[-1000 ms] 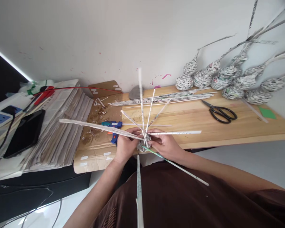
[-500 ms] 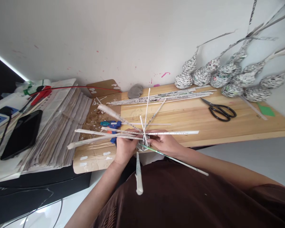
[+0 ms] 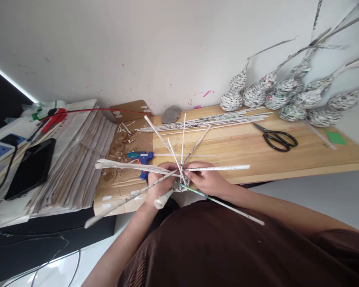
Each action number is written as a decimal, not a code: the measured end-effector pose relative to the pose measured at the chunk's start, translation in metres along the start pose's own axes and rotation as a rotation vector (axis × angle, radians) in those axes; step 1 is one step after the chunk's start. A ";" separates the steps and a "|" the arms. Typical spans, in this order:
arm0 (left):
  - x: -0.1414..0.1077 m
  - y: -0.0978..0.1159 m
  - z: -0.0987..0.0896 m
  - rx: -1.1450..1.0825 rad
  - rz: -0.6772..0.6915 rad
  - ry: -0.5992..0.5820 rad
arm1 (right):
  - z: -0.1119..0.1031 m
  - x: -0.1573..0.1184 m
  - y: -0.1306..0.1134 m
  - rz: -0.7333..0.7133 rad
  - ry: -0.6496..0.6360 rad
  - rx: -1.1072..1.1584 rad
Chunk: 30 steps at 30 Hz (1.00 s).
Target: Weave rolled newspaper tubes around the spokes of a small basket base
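Between my two hands, at the front edge of the table, is a small woven newspaper piece [image 3: 180, 185] with rolled paper tubes fanning out of it. My left hand [image 3: 161, 183] is closed round its left side, where several tubes pass over the fingers. My right hand [image 3: 205, 178] pinches it from the right, at the base of a white tube [image 3: 230, 168]. A greenish tube [image 3: 221, 202] slants down to the right past my right wrist. The fingertips of my left hand are partly hidden by the tubes.
Behind lie loose paper tubes [image 3: 203, 122], a grey stone-like lump [image 3: 170, 114] and black scissors [image 3: 277, 137]. Woven gourd shapes [image 3: 254, 95] stand at the back right. A blue glue gun [image 3: 143, 161], stacked newspapers [image 3: 77, 159] and a phone [image 3: 32, 169] are left.
One tube on the left has swung down toward me across my left hand. The tube hanging at the front has moved up and left. Both hands stay on the woven piece.
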<state>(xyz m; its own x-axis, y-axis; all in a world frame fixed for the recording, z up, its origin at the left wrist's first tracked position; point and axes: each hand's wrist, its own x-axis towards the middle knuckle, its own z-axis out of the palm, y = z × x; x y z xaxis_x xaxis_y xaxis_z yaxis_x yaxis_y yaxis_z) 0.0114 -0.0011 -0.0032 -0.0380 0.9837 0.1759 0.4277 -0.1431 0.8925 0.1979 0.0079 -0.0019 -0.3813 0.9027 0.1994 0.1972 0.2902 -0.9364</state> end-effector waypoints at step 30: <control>-0.005 -0.004 0.005 -0.071 0.057 0.102 | 0.005 0.009 0.005 0.191 0.091 0.448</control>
<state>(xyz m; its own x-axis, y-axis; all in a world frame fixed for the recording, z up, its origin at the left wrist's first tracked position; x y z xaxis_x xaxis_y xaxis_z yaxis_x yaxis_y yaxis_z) 0.0149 -0.0051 -0.0097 -0.1083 0.9581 0.2652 0.3666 -0.2095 0.9065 0.1909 0.0163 -0.0064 -0.2920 0.9562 0.0182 -0.1591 -0.0298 -0.9868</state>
